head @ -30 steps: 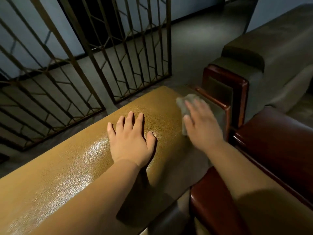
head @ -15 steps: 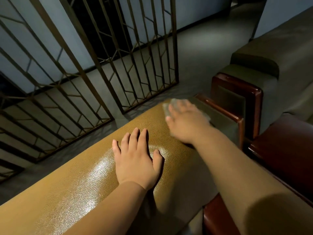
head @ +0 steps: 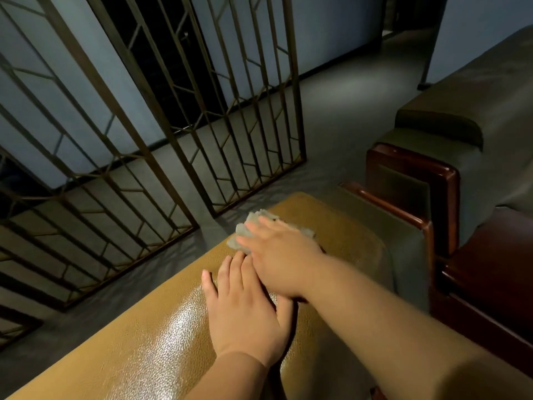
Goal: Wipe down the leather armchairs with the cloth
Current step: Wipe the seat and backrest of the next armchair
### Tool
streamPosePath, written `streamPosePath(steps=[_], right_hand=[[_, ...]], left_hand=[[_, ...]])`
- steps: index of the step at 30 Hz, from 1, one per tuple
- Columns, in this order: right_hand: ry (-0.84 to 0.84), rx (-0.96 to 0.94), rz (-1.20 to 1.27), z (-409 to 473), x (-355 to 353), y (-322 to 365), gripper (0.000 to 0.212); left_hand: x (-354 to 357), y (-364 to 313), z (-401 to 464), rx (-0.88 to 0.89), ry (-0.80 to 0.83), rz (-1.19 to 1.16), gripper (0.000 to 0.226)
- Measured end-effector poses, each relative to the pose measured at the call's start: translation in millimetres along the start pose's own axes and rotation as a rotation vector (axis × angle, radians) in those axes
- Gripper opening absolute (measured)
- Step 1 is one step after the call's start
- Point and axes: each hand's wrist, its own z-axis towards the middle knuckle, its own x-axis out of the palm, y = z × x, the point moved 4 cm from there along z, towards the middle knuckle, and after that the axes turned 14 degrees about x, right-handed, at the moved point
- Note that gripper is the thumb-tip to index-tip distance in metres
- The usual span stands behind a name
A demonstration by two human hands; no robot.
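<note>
— What does the cloth look like, and where is it?
— Pale grey, crumpled, motion-blurred, under the right hand on the tan leather armchair top

— The fingers?
— Right fingers straight, close together, pressing it flat. Left hand lies flat just behind, fingers slightly spread

— Beyond them?
— A metal lattice screen; right, a dark armchair with red-brown wood trim
</note>
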Motion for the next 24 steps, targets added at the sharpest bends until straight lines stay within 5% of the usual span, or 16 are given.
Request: streamPosePath(steps=[7, 13, 16, 20, 24], right_hand=[[-0.360, 0.477, 0.233, -81, 6, -112, 0.065], [-0.465, 0.541, 0.571, -175, 97, 6, 0.061], [-0.571, 0.546, 0.507, -151, 93, -41, 0.065], [-0.587, 0.814, 0.768, -112, 56, -109, 0.067], [-0.502, 0.753, 0.786, -169, 117, 7, 0.071]], left_hand=[[-1, -2, 3, 0.021, -0.031, -0.015, 0.069], [-4, -1, 3, 0.011, -0.019, -0.043, 0.066], [-4, -3, 2, 0.026, -0.028, -0.048, 0.066], [-5, -4, 2, 0.039, -0.034, -0.058, 0.068], [-5, -6, 1, 0.041, -0.030, -0.065, 0.067]])
